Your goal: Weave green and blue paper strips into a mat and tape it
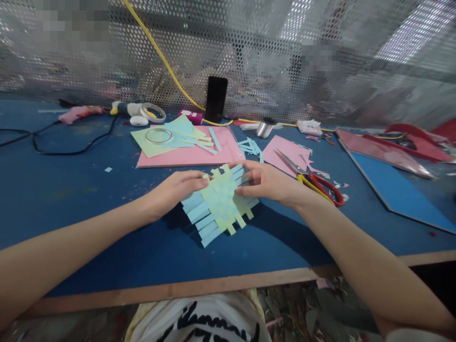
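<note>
Between my hands is a woven paper mat (221, 199) of light blue and pale green strips, tilted above the blue table, with loose strip ends sticking out around its edges. My left hand (185, 187) grips its upper left edge, thumb on top. At the upper right, my right hand (267, 183) is closed on the mat's edge, its thumb and fingers near the blue strip ends. The undersides of the mat and some fingertips are hidden. Just beyond it lie pink sheets (192, 156) with green and blue paper and a tape ring (158, 136) on top.
Scissors (317, 183) with red and yellow handles lie right of my right hand, near paper scraps. Cut blue strips (251, 146) and a wire spool (265, 128) sit behind. A phone (216, 99) leans on the mesh. Glue gun (81, 114) and cable lie far left; a blue board (402, 190) lies right.
</note>
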